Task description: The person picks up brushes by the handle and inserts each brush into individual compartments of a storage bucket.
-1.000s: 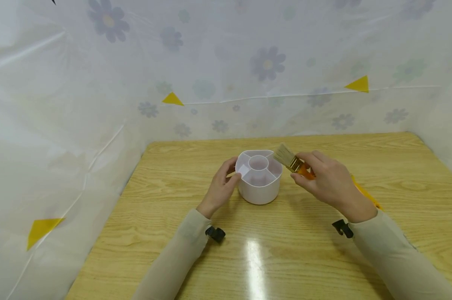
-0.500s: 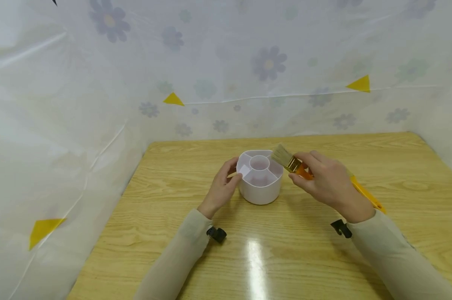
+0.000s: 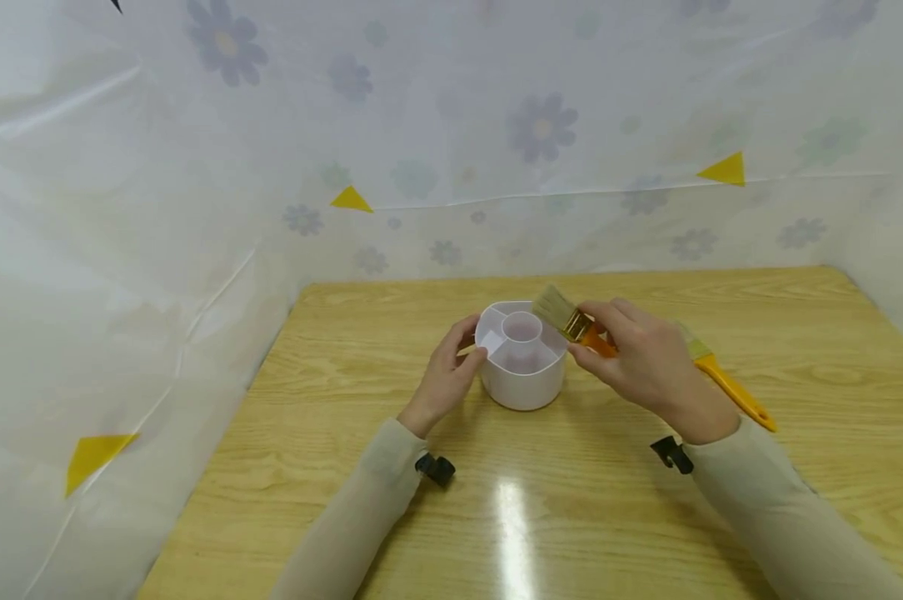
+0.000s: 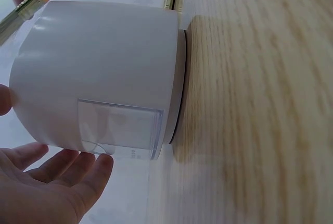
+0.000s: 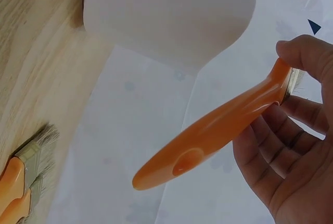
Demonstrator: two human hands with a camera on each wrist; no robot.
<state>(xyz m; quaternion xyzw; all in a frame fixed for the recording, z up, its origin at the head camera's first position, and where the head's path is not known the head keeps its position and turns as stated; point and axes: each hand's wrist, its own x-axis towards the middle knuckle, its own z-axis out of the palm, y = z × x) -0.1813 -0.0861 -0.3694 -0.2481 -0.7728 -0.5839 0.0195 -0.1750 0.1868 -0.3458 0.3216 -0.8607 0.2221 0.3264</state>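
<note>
A white round organizer (image 3: 522,390) stands upright on the table, with a round cup in its middle and dividers around it. My left hand (image 3: 442,377) holds its left side, thumb at the near rim and fingers round the side. Low on its wall, the left wrist view shows a clear panel (image 4: 119,125) near my fingertips. My right hand (image 3: 650,358) pinches a paintbrush (image 5: 218,122) near its metal band. The brush's pale bristles (image 3: 553,306) point up and left over the organizer's right rim. Its orange handle slants down, partly hidden by the hand in the head view.
To the right, partly behind my right wrist, lie more orange-handled paintbrushes (image 3: 736,392); two brushes (image 5: 14,185) show in the right wrist view. The wooden table (image 3: 331,367) meets a flower-patterned sheet (image 3: 421,125) at the back.
My right hand has moved slightly left with the paintbrush, bringing the bristles further over the organizer's rim. More of the lying brush shows behind the wrist. The left hand keeps its hold.
</note>
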